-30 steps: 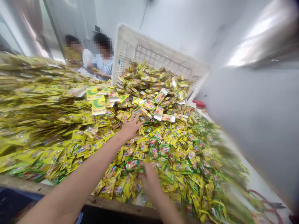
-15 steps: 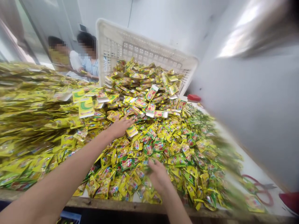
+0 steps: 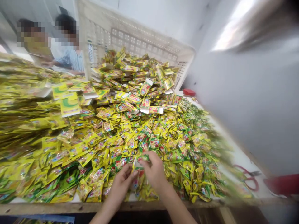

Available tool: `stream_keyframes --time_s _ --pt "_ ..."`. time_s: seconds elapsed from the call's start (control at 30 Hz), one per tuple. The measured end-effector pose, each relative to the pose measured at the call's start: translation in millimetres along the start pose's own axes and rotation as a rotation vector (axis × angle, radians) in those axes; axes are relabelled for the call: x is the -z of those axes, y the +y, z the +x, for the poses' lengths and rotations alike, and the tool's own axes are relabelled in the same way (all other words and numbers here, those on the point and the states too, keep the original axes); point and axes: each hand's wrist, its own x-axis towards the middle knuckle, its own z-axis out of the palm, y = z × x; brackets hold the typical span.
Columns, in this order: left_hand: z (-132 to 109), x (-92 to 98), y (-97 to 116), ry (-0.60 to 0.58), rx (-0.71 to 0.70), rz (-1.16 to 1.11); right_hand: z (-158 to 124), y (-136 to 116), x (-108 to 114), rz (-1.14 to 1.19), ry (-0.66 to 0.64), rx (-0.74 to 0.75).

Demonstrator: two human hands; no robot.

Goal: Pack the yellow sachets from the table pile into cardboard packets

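Observation:
In the head view both hands meet low over the heap, close to the table's front edge. My left hand [image 3: 121, 182] is closed around a small carton [image 3: 135, 165] with a white flap standing up at its top. My right hand [image 3: 154, 171] pinches a small green packet [image 3: 143, 158] right at the carton's open end. How far the packet is inside the carton is hidden by the fingers. Beneath and around them lie loose yellow and green packets [image 3: 173, 140], spread thickly over the white table.
Behind the heap a white plastic basket [image 3: 140, 28] lies tipped, spilling flat yellow cartons [image 3: 70, 104]. Red-handled scissors [image 3: 253, 183] lie at the right, near a red object [image 3: 283, 184]. A red item [image 3: 189, 92] sits by the wall. Two people [image 3: 70, 59] are at the back left.
My left hand has come back from the cartons by the basket to the front, now with a carton. My right hand stays low with a packet at the carton. The view has shifted slightly.

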Motion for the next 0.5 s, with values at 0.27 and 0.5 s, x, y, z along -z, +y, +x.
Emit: stream_keyframes --time_s 0.27,0.5 --pt "-19.8 0.5 -25.5 0.069 -0.043 0.023 -14.5 -5.0 -9.1 -0.537 -0.214 -0.025" --pt "-23.8 5.7 -35.6 0.025 -0.031 0.022 -8.3 -20.6 6.9 -0.468 -0.580 0.247"
